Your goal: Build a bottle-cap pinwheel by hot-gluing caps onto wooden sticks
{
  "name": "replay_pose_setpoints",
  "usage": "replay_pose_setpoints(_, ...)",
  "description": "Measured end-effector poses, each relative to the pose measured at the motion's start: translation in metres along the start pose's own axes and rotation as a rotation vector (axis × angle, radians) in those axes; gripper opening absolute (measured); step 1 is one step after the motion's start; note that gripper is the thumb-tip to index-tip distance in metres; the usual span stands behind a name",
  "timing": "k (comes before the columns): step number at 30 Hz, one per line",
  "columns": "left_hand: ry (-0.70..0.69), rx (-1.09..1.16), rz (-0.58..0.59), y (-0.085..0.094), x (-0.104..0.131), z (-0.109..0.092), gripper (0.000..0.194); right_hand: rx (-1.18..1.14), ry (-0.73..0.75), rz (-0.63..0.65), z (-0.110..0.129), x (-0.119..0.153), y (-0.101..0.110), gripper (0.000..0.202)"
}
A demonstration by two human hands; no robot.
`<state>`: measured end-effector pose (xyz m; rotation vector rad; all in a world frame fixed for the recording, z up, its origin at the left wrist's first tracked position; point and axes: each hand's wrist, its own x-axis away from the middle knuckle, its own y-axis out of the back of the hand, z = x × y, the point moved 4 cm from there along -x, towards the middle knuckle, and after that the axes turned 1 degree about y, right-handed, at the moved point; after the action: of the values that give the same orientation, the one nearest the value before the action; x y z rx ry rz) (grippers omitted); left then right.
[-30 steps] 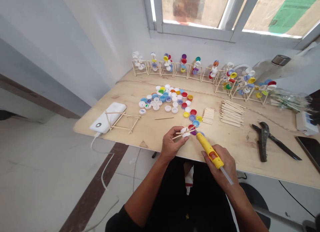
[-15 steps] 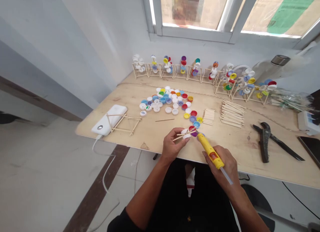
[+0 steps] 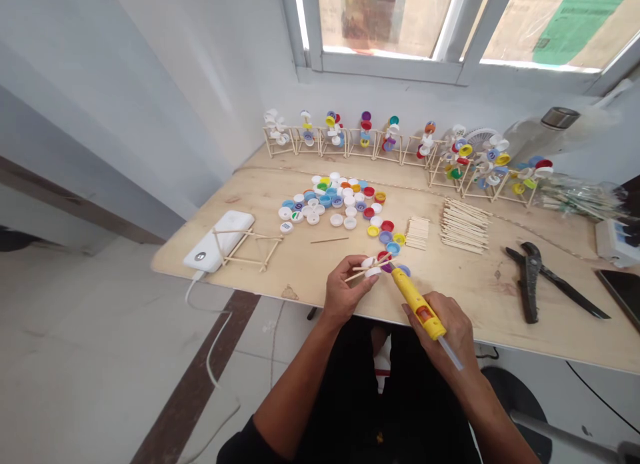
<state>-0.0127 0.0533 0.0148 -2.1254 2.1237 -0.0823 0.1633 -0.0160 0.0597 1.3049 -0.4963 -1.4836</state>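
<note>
Near the table's front edge, my left hand [image 3: 346,291] pinches a small piece of crossed wooden sticks with white bottle caps [image 3: 372,271] on it. My right hand [image 3: 446,324] is wrapped round a yellow glue gun [image 3: 414,300], with a clear glue stick poking out of its rear. The gun's nozzle points at the stick ends, close beside them; whether it touches them I cannot tell. Loose red and blue caps [image 3: 393,249] lie just beyond the nozzle. A larger spread of coloured caps [image 3: 326,201] covers the table's middle.
Stick frames with cap wheels [image 3: 366,144] line the table's back. Two stick piles [image 3: 464,227] lie right of the caps, a black cutter [image 3: 530,284] further right. At left, a stick frame [image 3: 250,247] leans on a white power bank [image 3: 220,239] with a cable.
My right hand and the glue gun have shifted slightly left, bringing the nozzle closer to the stick piece. My left hand has barely moved.
</note>
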Motion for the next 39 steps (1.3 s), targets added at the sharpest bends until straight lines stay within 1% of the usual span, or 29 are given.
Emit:
replay_pose_setpoints(5, 0.006, -0.002, -0.007, 0.0, 0.0, -0.001, 0.035, 0.013, -0.011, -0.023, -0.002, -0.001, 0.002, 0.022)
replay_pose_setpoints(13, 0.007, 0.026, 0.0, 0.001, 0.0, 0.002, 0.035, 0.02, -0.038, -0.02, -0.005, -0.001, 0.003, 0.025)
replay_pose_setpoints(19, 0.014, 0.008, -0.022, 0.0, 0.002, -0.002, 0.034, 0.025, -0.011, -0.042, -0.003, -0.001, 0.003, 0.021)
replay_pose_setpoints(25, 0.026, 0.008, -0.035, -0.001, 0.003, -0.003, 0.034, 0.015, 0.047, -0.027, -0.001, 0.003, -0.004, 0.013)
replay_pose_setpoints(28, 0.02, 0.015, -0.047, 0.0, 0.002, -0.003, 0.035, 0.005, 0.069, -0.012, 0.0, 0.004, -0.006, 0.013)
replay_pose_setpoints(34, 0.029, 0.032, -0.024, 0.0, 0.001, 0.001, 0.035, 0.013, 0.049, -0.057, 0.0, 0.0, 0.003, 0.013)
replay_pose_setpoints(36, 0.024, 0.04, -0.011, 0.0, 0.001, 0.001, 0.035, 0.013, 0.029, -0.059, -0.001, -0.001, 0.005, 0.014)
replay_pose_setpoints(39, 0.02, 0.039, -0.028, 0.0, 0.001, 0.001, 0.035, -0.004, 0.016, -0.047, -0.002, -0.001, 0.005, 0.016)
